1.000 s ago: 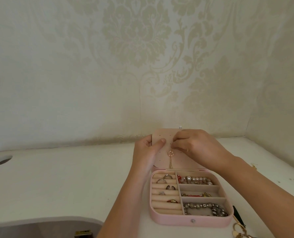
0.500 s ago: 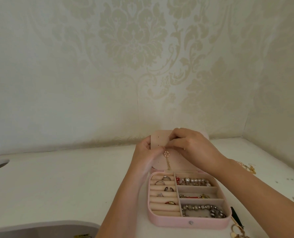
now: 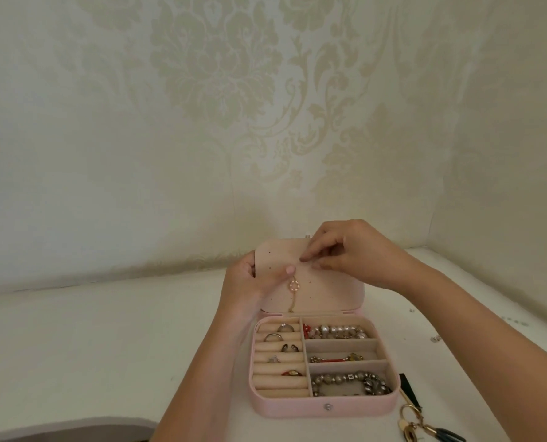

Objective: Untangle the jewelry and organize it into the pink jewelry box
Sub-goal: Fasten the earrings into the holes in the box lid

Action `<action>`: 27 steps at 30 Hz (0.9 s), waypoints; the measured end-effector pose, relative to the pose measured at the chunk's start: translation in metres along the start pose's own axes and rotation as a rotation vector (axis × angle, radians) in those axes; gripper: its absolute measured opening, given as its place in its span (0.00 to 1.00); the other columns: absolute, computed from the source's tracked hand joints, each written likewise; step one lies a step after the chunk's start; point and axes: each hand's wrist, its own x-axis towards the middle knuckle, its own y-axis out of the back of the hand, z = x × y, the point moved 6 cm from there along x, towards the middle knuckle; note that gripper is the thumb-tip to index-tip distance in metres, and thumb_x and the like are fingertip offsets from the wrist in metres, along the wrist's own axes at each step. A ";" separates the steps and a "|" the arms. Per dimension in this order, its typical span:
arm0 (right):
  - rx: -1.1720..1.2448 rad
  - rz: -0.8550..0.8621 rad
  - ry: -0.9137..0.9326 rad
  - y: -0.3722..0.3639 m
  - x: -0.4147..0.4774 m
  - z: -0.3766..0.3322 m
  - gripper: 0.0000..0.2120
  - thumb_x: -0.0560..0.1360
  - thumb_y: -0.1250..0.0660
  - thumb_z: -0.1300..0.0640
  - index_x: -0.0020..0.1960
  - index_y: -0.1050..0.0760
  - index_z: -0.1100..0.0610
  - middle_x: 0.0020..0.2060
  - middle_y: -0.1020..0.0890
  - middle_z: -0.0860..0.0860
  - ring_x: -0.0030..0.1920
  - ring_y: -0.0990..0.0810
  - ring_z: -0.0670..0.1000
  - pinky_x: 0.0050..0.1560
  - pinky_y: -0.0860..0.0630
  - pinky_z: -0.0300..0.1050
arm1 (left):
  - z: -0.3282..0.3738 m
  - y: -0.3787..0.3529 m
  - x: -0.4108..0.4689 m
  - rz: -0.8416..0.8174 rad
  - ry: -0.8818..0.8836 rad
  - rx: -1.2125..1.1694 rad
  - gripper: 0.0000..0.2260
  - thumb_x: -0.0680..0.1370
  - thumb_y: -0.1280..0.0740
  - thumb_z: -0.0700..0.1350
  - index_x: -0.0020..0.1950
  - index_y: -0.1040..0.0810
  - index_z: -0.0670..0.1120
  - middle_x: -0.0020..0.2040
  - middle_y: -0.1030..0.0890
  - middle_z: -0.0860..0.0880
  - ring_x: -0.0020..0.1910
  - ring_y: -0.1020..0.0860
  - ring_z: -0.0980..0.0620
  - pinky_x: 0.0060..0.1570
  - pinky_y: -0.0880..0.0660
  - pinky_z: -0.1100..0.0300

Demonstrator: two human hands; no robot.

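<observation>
Shifted up since the earlier frame, the right grip (image 3: 352, 250) is curled against the lid (image 3: 336, 291) at 1 o'clock of the hung earring (image 3: 294, 286); whether anything is pinched cannot be told. The lid's 9 o'clock edge is held by the left grip (image 3: 243, 282). The pink jewelry box (image 3: 323, 406) is set open on the tabletop (image 3: 106, 346).

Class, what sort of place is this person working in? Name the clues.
Probably a room at home: damask wallpaper, a white tabletop in a corner, and a pink jewelry box.
</observation>
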 end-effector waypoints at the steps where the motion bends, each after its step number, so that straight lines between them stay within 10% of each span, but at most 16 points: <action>1: -0.017 -0.015 -0.016 0.001 -0.002 0.002 0.09 0.69 0.27 0.65 0.45 0.16 0.52 0.42 0.19 0.46 0.42 0.22 0.44 0.48 0.25 0.39 | 0.000 -0.001 0.000 0.009 -0.005 0.010 0.15 0.65 0.24 0.39 0.51 0.19 0.42 0.43 0.15 0.45 0.40 0.17 0.52 0.35 0.22 0.62; 10: -0.105 0.113 -0.326 0.078 -0.022 0.048 0.07 0.67 0.25 0.63 0.38 0.17 0.51 0.36 0.16 0.49 0.39 0.19 0.48 0.44 0.25 0.42 | -0.004 0.000 0.004 0.151 -0.039 0.161 0.20 0.63 0.21 0.42 0.52 0.22 0.46 0.46 0.16 0.48 0.46 0.17 0.49 0.45 0.20 0.49; 17: -0.317 -0.308 -0.802 0.069 -0.065 0.139 0.13 0.66 0.23 0.55 0.49 0.19 0.53 0.47 0.16 0.53 0.43 0.20 0.47 0.45 0.24 0.37 | -0.004 0.000 0.003 0.154 -0.044 0.163 0.16 0.65 0.21 0.41 0.50 0.21 0.47 0.45 0.16 0.48 0.45 0.17 0.48 0.44 0.20 0.51; 27: -0.228 -0.252 -0.855 0.058 -0.069 0.163 0.08 0.65 0.23 0.63 0.40 0.20 0.56 0.33 0.18 0.50 0.32 0.21 0.44 0.32 0.28 0.31 | -0.005 0.003 0.005 0.194 -0.072 0.172 0.10 0.68 0.24 0.39 0.47 0.20 0.47 0.43 0.16 0.49 0.39 0.18 0.55 0.36 0.24 0.61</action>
